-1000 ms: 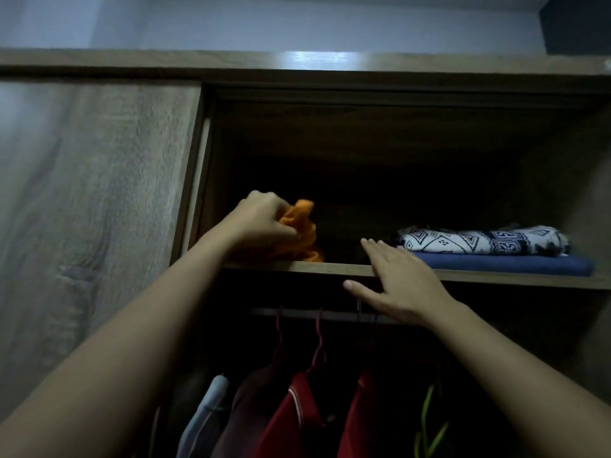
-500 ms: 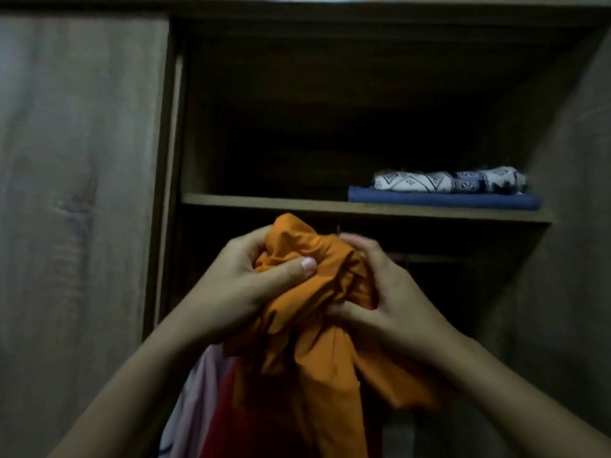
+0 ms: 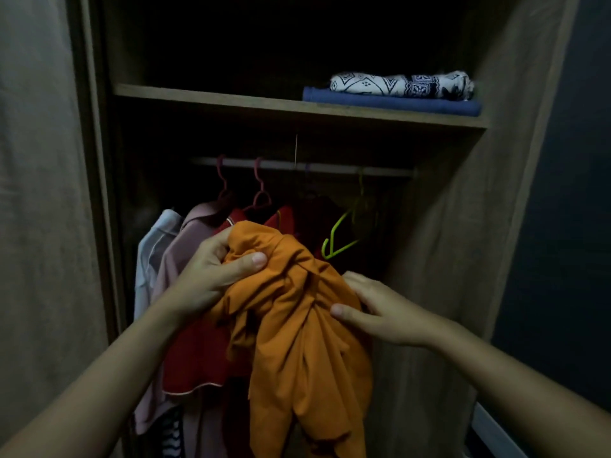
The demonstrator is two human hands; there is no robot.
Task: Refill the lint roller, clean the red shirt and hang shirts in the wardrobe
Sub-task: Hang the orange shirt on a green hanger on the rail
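A crumpled orange shirt (image 3: 297, 325) hangs in front of the open wardrobe, held by both hands. My left hand (image 3: 215, 272) grips its upper left bunch, thumb curled over the cloth. My right hand (image 3: 373, 309) holds its right side, thumb pressed into the folds. Behind it a red shirt (image 3: 201, 355) hangs on a pink hanger (image 3: 261, 193) from the rail (image 3: 330, 167). An empty yellow-green hanger (image 3: 340, 239) hangs to the right of the shirts.
The shelf (image 3: 231, 100) above the rail carries a folded blue cloth (image 3: 393, 102) with a patterned white one (image 3: 403, 84) on top. A pink shirt (image 3: 178, 259) and a pale one (image 3: 148, 252) hang at the left. Wardrobe walls stand at both sides.
The orange shirt came off the shelf and down to chest height. Both hands now hold it, and the view has dropped to show the rail and hanging clothes.
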